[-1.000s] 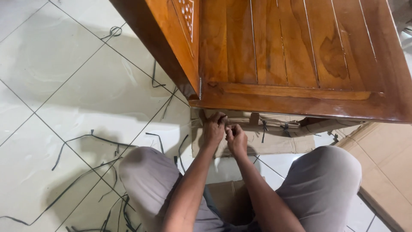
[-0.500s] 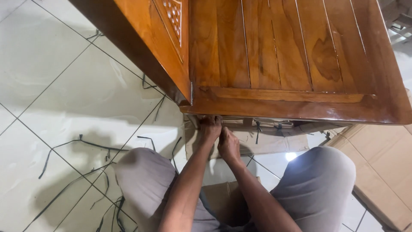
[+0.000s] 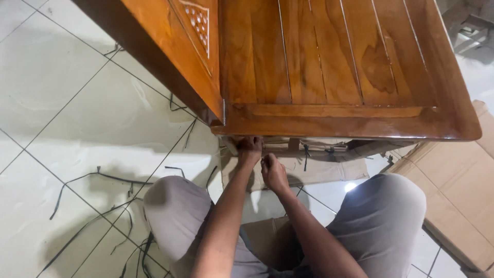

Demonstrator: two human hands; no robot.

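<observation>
Left hand: my left hand (image 3: 250,148) reaches up under the front edge of the wooden furniture piece (image 3: 329,67), fingers curled against the wrapped bundle (image 3: 293,154) there; whether they actually pinch anything I cannot tell, since the overhang hides the tips.
Right hand: my right hand (image 3: 274,174) sits just below and beside the left, fist closed as if around something thin (the thing itself is too small to make out).
Bundle: beige wrapping tied with dark straps, lying on the floor tiles (image 3: 77,103) directly beneath the polished edge, between my knees.
Around: loose black strap offcuts (image 3: 92,180) on the tiles to my left, flattened cardboard (image 3: 453,190) to my right.
Doing it well: I judge that steady, short pulls close to the strap work best, with knuckles kept off the varnished edge.
</observation>
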